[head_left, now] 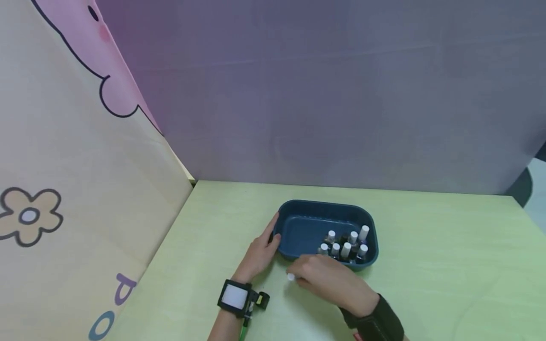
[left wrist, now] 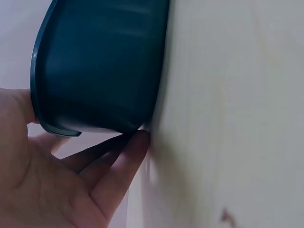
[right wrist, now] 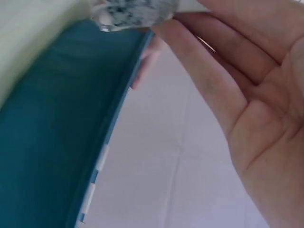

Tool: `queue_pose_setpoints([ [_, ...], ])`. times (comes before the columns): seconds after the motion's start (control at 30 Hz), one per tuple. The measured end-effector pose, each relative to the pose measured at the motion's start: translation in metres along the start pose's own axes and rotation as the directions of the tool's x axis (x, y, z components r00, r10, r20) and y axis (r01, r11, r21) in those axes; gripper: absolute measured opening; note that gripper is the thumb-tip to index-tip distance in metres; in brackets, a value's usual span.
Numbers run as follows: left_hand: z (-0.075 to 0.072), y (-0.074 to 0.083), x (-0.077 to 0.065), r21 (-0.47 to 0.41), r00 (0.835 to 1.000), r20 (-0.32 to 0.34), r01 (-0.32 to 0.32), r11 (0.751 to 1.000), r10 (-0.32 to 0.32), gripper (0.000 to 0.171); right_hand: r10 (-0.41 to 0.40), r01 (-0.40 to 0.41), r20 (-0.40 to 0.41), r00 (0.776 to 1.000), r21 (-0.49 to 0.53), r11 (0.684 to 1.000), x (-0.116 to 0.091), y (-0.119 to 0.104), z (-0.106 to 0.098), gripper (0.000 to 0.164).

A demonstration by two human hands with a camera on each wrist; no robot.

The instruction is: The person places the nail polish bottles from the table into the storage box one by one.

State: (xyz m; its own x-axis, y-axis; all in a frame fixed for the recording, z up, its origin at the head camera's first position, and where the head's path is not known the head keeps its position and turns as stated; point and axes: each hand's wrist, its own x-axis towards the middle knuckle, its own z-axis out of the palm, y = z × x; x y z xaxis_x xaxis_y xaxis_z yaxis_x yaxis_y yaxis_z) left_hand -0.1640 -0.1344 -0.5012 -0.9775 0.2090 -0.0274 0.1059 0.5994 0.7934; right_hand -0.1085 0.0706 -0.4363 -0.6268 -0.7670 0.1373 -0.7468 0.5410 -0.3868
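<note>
A dark blue plastic tub (head_left: 300,234) stands on the table. My left hand (head_left: 258,255) grips its left end; in the left wrist view the fingertips meet the tub wall (left wrist: 99,71) low down, near the tabletop, with the hand also at the rim. In front of the tub's near side, my right hand (head_left: 326,279) pinches a small nail polish bottle by its white cap (head_left: 291,276). Its clear glass body with dark flecks (right wrist: 135,13) shows in the right wrist view. Several white-capped nail polish bottles (head_left: 346,250) stand together in the tub's right half.
The pale green table (head_left: 448,251) extends around the tub. A grey backdrop (head_left: 324,94) rises behind it, and a printed cloth panel with a flower (head_left: 30,216) borders the left side.
</note>
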Motion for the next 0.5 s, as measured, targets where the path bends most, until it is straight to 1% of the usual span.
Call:
queue_pose_setpoints([
  [0.13,0.0,0.0,0.0,-0.01,1.0,-0.001,-0.007,1.0,0.007,0.057,-0.013,0.013,-0.052,0.999,0.012,1.0,-0.004,0.0,-0.008,0.022],
  [0.23,0.0,0.001,0.0,-0.008,1.0,-0.001,-0.013,1.0,0.013,0.057,-0.02,0.023,-0.092,0.996,0.028,0.999,-0.008,0.002,-0.013,0.025],
  [0.37,0.001,0.0,0.001,-0.008,1.0,0.002,-0.015,1.0,0.015,0.057,-0.002,0.009,-0.136,0.991,0.055,0.998,-0.012,0.005,-0.018,0.025],
  [0.5,0.001,-0.001,0.001,-0.005,1.0,-0.003,-0.018,1.0,0.018,0.057,-0.017,0.03,-0.185,0.983,0.064,0.998,-0.013,0.01,-0.021,0.022],
])
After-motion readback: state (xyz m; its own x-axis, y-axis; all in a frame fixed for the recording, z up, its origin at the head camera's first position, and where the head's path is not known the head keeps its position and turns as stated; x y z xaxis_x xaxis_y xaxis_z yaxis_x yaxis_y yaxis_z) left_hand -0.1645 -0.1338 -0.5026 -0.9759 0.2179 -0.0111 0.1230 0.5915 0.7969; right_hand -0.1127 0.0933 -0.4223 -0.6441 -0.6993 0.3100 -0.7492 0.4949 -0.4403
